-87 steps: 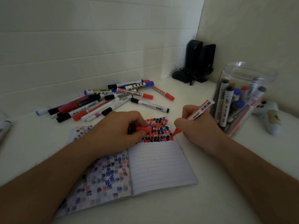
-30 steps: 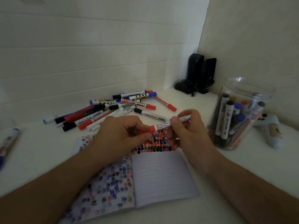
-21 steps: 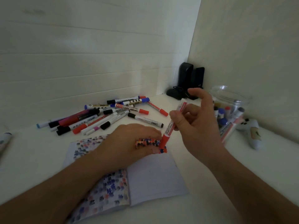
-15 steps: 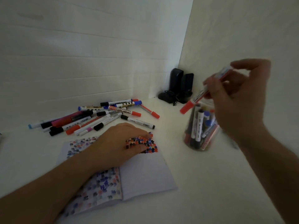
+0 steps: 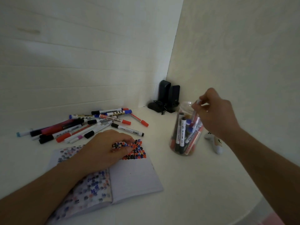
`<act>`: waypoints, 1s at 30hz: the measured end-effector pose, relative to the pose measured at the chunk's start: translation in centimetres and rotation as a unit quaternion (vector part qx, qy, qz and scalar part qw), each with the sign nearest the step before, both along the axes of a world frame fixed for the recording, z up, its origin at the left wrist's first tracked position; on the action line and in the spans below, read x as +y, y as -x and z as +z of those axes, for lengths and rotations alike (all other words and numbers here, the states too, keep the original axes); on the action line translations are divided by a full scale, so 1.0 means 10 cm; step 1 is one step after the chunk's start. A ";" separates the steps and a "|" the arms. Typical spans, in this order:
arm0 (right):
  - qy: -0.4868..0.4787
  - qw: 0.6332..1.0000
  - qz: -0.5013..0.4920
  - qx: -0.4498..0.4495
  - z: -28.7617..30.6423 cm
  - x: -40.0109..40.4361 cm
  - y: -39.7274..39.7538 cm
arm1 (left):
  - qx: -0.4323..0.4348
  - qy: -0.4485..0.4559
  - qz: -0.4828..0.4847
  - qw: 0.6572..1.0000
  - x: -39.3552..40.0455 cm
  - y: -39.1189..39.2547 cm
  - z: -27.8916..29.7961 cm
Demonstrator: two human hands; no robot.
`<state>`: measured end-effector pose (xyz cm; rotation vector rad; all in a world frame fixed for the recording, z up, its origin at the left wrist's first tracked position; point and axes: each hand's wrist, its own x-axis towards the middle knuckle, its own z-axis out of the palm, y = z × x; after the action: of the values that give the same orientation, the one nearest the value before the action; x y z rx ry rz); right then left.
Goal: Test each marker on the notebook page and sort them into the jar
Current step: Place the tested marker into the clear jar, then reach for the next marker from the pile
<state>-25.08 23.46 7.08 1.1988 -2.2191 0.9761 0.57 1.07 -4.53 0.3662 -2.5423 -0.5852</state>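
Dropping red marker (image 5: 195, 113) into jar (image 5: 186, 135) w/ right hand (image 5: 215, 116), fingers pinching its top end, tip already inside. Left hand (image 5: 105, 150) rests flat on notebook (image 5: 134, 176). Next, probably: release, grab another from pile (image 5: 84, 125).

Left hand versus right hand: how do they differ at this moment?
The left hand lies low on the notebook, pressing its page; the right hand is raised over the jar. The left hand holds no marker; the right hand pinches a marker whose lower end is already inside the jar. Both hands are bare.
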 end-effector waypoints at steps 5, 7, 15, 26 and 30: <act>-0.101 0.992 -0.030 0.071 -0.16 -0.08 0.11 | -0.007 -0.003 0.001 1.000 0.00 -0.03 0.01; -0.120 0.988 -0.030 0.095 -0.22 -0.09 0.13 | -0.006 -0.002 -0.004 1.000 0.01 -0.03 0.02; -0.100 0.990 -0.028 0.099 -0.28 -0.10 0.12 | -0.016 0.009 -0.016 1.000 0.02 -0.01 0.03; -0.183 0.974 0.131 0.014 -0.83 -1.14 -0.69 | 0.009 0.035 0.017 0.999 -0.10 0.01 0.01; -0.254 0.961 0.091 -0.066 -1.08 -1.65 -0.63 | 0.026 0.018 0.062 0.998 -0.18 -0.02 0.01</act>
<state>-18.74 6.92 -3.75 1.6214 -2.5984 0.5698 0.76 -0.69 -4.47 0.4851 -2.4559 -0.4961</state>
